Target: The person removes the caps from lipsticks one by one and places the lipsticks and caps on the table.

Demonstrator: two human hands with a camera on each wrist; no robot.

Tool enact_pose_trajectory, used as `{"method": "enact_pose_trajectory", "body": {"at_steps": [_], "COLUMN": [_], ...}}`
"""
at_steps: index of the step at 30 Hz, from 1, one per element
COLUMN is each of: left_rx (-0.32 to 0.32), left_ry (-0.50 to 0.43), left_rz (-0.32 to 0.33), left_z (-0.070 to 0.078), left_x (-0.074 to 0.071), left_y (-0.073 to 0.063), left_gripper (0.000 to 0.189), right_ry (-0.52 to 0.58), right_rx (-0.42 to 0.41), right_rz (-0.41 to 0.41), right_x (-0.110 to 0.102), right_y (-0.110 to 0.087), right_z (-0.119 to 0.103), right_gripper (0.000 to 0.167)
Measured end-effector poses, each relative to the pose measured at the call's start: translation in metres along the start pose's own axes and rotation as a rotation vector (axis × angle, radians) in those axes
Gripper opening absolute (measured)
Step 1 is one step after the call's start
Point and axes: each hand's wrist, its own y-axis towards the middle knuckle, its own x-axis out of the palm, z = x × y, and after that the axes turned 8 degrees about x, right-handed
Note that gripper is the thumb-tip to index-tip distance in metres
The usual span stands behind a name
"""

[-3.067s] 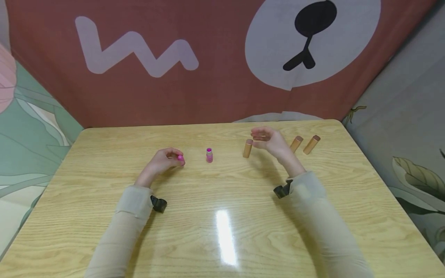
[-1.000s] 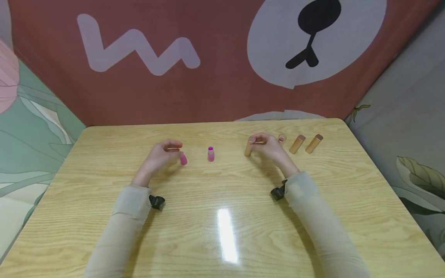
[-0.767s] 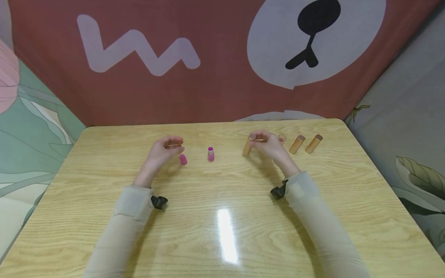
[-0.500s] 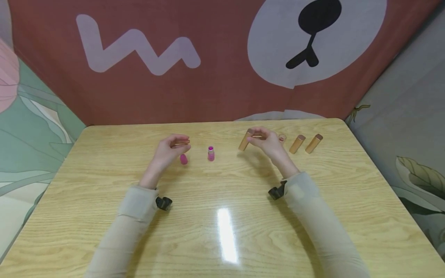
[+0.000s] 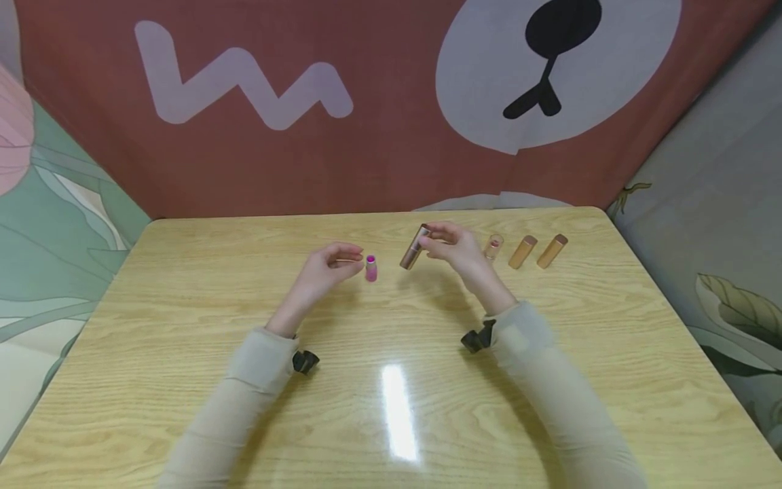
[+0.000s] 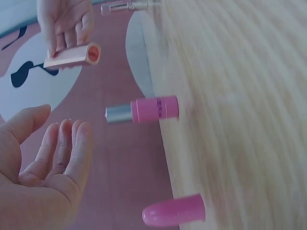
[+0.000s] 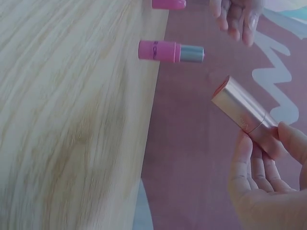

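My right hand (image 5: 455, 251) pinches a closed rose-gold lipstick (image 7: 245, 109) near its upper end and holds it tilted above the table. The red-tinted base of that lipstick faces away from the fingers in the right wrist view. My left hand (image 5: 326, 268) holds nothing; its fingers and thumb are apart, just left of a pink lipstick (image 5: 371, 269). That uncapped pink lipstick stands upright, its silver collar showing, and my fingers do not touch it in the left wrist view. A pink cap (image 6: 175, 212) stands nearby on the table; my left hand hides it in the head view.
To the right stand a clear-capped lipstick (image 5: 493, 246) and two gold lipsticks, one inner (image 5: 523, 252) and one outer (image 5: 552, 252). The wooden table (image 5: 391, 326) ends at a reddish-brown cloth backdrop (image 5: 293, 170). Each wrist wears a small black camera.
My left hand has released the pink cap and moved right towards the pink lipstick. My right hand has picked up the rose-gold lipstick, lifting it leftward and tilting it.
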Motion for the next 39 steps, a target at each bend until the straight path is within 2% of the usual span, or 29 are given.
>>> {"method": "enact_pose_trajectory", "body": {"at_steps": [3,8,22,34,39], "left_rx": [0.013,-0.007,-0.026,-0.022,-0.028], "left_ry": [-0.026,-0.065,-0.078,-0.006,-0.027], "left_rz": [-0.02,-0.045,-0.107,-0.048,-0.036], "left_z": [0.001,0.003,0.002,0.001,0.002], "left_x": [0.007,0.015,0.029,0.038,0.039], "left_y": [0.001,0.001,0.001,0.005,0.005], "left_gripper": [0.037,0.036,0.041,0.038,0.037], "right_ry": [0.002,-0.006,-0.045,-0.056,-0.049], "right_rx": [0.004,0.02,-0.013,-0.019,-0.036], "right_rz": [-0.014,-0.035,-0.11,-0.131,-0.144], "right_x": [0.005,0.014,0.034,0.039,0.039], "right_y": [-0.002,-0.003,-0.004,-0.005,-0.004], "right_z": [-0.001,-0.002,0.0,0.0,0.001], "right_gripper": [0.043,0.042,0.042,0.043,0.042]}}
